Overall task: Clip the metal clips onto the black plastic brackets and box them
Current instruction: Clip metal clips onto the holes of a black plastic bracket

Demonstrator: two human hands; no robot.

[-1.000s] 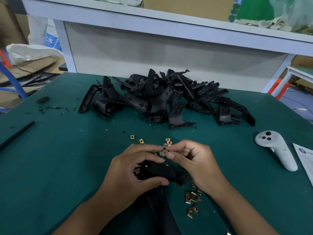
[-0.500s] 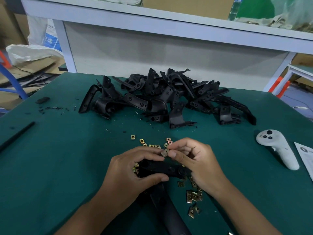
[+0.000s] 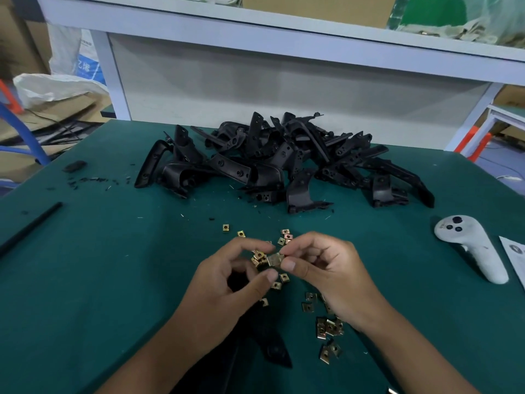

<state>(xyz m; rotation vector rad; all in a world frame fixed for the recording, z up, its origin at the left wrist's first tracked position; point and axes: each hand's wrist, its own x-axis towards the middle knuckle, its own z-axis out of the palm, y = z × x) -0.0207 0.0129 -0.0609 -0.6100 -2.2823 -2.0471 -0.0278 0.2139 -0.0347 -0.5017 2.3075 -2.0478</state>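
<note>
Held a black plastic bracket (image 3: 272, 348) in the left hand (image 3: 227, 291), fingers and thumb curled round its upper end, the long flat tail running down toward the near edge of the worktop (image 3: 85, 280) and ending in a pointed tip with a round boss. Pinched a single metal clip (image 3: 274, 259) between thumb and forefinger of the right hand (image 3: 326, 277), right at the top of the bracket, just beside the left fingertips; remaining right fingers loosely curled. Looked brass-coloured and small, that clip: a folded square plate, shiny on its flat face. Lay scattered around both hands on the green worktop, more loose clips (image 3: 329, 327), most with a hole in the middle: a few toward the far side of the hands, a bunch under the left fingertips, a thicker cluster near the right wrist toward the near edge. Sat heaped at the far middle of the worktop, a pile of black brackets (image 3: 284, 166), curved matte arms with screw holes and bosses, tangled over one another. Rested near the right edge, well apart from the hands, a white handheld controller (image 3: 471, 245), with a sheet of paper (image 3: 515, 257) just beyond it. Lay by the left edge a thin black rod (image 3: 31, 227), with black plastic crumbs (image 3: 96, 180) toward the far left corner.
</note>
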